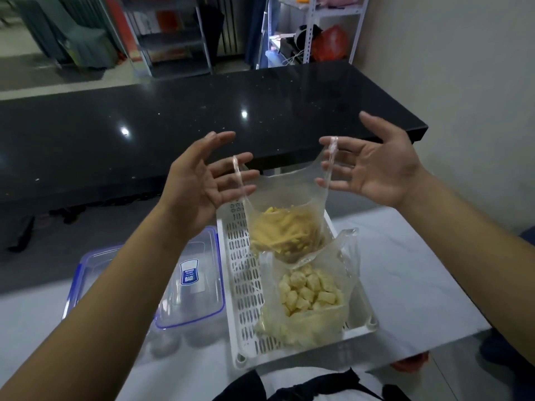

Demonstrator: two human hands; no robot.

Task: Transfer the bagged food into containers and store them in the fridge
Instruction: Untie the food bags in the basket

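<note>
- Step: opening clear plastic bag of yellow shredded food [285, 230], hanging over white slotted plastic basket [243, 285].
- Left hand [199, 180] and right hand [376, 166]: grip wide, fingers splayed, bag handles looped over fingertips.
- Next, likely: tip contents into clear blue-rimmed lidded container [191, 285] on surface; lid is still on.

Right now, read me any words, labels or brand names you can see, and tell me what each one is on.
"DYD", as best it reads, upside down to the camera: blue sticker on the clear container lid.
Smaller lines on that sticker: too small and blurred to read.
Food bags, white basket, background shelves: no readable text.
</note>
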